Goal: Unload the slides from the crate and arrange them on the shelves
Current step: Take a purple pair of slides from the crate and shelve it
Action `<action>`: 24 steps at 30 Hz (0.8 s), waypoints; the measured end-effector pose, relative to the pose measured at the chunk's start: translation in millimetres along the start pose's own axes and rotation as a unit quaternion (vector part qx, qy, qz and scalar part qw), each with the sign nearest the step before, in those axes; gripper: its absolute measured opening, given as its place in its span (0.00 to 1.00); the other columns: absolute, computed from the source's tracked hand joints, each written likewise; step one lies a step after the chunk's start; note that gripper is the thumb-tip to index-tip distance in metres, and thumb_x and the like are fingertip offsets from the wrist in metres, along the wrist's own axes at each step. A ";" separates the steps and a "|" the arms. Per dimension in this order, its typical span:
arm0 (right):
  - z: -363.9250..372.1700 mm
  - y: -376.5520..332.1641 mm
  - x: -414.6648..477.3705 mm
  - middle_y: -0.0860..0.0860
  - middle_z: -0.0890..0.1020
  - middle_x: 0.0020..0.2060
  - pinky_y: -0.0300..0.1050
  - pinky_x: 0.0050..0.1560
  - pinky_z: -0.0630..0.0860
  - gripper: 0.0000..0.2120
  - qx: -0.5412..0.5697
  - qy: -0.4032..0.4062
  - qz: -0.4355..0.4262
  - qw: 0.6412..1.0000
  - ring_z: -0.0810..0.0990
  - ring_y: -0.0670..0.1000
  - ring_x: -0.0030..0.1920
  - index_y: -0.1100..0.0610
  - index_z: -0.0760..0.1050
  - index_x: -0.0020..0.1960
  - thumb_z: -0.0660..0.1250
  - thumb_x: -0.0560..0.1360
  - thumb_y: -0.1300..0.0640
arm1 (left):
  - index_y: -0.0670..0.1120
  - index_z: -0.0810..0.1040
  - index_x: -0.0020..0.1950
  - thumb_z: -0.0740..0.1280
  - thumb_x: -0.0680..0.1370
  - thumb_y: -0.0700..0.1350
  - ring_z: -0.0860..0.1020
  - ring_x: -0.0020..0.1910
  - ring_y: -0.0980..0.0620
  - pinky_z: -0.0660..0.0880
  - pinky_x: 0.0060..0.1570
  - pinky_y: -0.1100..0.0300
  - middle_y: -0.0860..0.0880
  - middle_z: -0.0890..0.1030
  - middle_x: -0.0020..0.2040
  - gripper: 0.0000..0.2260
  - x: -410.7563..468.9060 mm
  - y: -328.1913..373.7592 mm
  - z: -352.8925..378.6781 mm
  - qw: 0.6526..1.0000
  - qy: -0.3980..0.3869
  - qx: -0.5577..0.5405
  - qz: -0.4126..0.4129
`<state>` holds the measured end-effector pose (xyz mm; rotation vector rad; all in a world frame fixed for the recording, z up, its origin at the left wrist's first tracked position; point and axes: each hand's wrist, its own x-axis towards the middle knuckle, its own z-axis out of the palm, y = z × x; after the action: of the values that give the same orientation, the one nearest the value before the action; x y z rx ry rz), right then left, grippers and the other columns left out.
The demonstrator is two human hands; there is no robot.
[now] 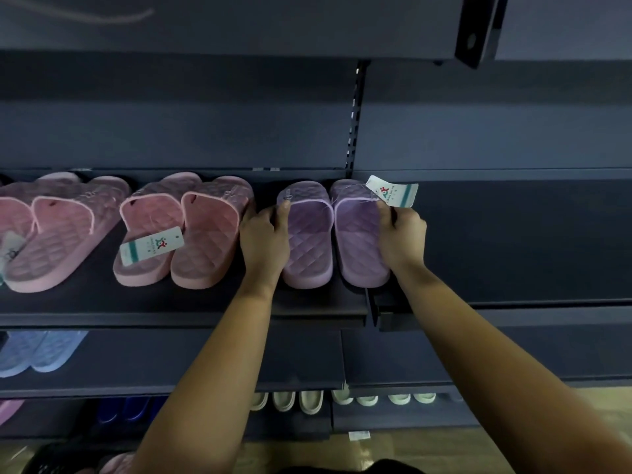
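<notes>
Your left hand (265, 241) grips the left lilac slide (309, 244) and your right hand (402, 234) the right lilac slide (359, 241), apparently squaring the pair on the shelf (205, 302) to match the pink pairs (205, 241) beyond your left hand.

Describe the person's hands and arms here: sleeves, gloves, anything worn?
No gloves on the left hand or right hand. Both forearms are bare to the frame edge, no sleeves or cuffs in view. No watch, bracelet or band at either wrist. No rings seen, though parts of both hands are hidden.
</notes>
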<state>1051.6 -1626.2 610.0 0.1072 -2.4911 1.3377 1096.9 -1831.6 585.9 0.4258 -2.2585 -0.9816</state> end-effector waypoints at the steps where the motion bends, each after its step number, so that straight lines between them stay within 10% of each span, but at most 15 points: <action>1: 1.6 -0.5 -0.6 0.51 0.77 0.37 0.35 0.27 0.61 0.16 0.002 0.000 -0.001 1.000 0.74 0.51 0.37 0.62 0.75 0.41 0.60 0.81 0.52 | 0.42 0.80 0.40 0.55 0.80 0.58 0.76 0.50 0.43 0.72 0.54 0.50 0.40 0.80 0.46 0.24 -0.8 -0.2 -1.8 1.000 0.002 -0.005 0.004; 11: -1.1 2.4 -2.7 0.55 0.81 0.42 0.28 0.26 0.65 0.14 0.007 -0.004 0.017 1.000 0.75 0.48 0.37 0.67 0.78 0.48 0.60 0.80 0.57 | 0.46 0.74 0.35 0.57 0.81 0.55 0.73 0.29 0.56 0.62 0.28 0.71 0.52 0.76 0.31 0.20 -7.5 9.5 -8.6 1.000 -0.009 0.003 -0.016; 24: -25.7 -12.0 -55.6 0.50 0.78 0.41 0.33 0.35 0.66 0.11 0.023 -0.042 0.044 0.998 0.75 0.50 0.40 0.62 0.75 0.56 0.59 0.79 0.58 | 0.43 0.76 0.59 0.54 0.82 0.52 0.77 0.54 0.45 0.71 0.51 0.56 0.43 0.80 0.54 0.17 -43.5 14.9 -49.1 0.994 -0.108 0.022 0.006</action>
<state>1113.0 -1616.2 615.9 0.0664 -2.5622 1.4560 1161.3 -1825.7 604.3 0.3384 -2.4766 -1.0156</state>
